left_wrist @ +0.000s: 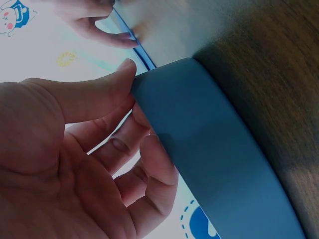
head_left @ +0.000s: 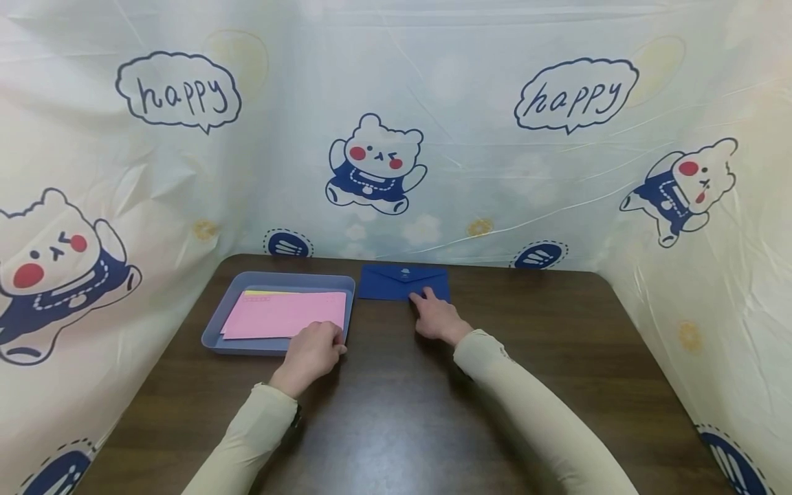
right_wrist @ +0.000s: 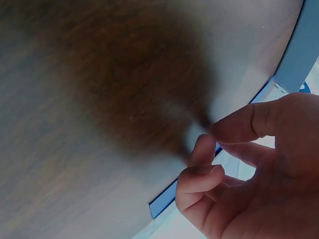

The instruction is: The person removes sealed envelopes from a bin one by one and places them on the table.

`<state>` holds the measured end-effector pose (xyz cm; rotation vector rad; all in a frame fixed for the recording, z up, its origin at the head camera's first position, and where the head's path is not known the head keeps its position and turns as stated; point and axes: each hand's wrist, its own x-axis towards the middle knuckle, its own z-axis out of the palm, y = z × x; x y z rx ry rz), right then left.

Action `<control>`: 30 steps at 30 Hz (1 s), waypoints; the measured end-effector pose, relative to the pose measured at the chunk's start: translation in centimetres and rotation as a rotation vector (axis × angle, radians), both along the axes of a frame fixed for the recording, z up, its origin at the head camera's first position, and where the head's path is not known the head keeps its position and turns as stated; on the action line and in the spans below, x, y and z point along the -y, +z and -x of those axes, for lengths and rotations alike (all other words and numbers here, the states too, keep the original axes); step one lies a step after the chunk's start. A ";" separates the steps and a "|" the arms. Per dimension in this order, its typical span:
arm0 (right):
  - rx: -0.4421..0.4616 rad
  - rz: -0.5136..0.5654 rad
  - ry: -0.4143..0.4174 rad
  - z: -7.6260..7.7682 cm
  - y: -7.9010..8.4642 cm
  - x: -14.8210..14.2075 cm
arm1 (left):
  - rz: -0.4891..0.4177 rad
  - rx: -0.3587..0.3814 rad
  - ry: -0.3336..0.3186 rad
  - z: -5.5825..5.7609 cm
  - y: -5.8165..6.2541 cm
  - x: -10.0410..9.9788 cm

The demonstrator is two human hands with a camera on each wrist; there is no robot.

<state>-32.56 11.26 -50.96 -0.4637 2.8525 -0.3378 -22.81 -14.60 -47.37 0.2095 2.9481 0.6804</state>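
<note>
A blue-grey rectangular tray (head_left: 213,344) lies on the left of the table. My left hand (head_left: 313,352) is at its front right corner; in the left wrist view, the thumb (left_wrist: 107,92) and curled fingers grip the tray's rim. Pink sheets or envelopes (head_left: 287,315) lie in the tray, with a yellow edge (head_left: 258,293) showing behind. Right of the tray lies a dark blue envelope (head_left: 386,283), flap side up. Over its near edge is my right hand (head_left: 438,320), thumb and forefinger extended and apart at the envelope; whether they press it is unclear.
The dark brown wooden table (head_left: 544,385) extends in front and to the right. A pale patterned curtain (head_left: 470,172) with bear drawings hangs behind the table and along both sides, close to the tray and the blue envelope.
</note>
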 end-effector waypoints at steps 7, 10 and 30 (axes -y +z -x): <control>0.004 -0.001 0.001 0.2 -0.2 0.1 | 0.005 -0.003 0.003 0.0 -0.1 0.1; 0.000 0.001 -0.001 0.3 -0.2 0.1 | 0.004 -0.009 0.006 0.1 -0.2 0.1; -0.055 0.021 -0.001 -0.1 -0.2 0.3 | 0.009 -0.015 -0.004 0.2 -0.2 0.2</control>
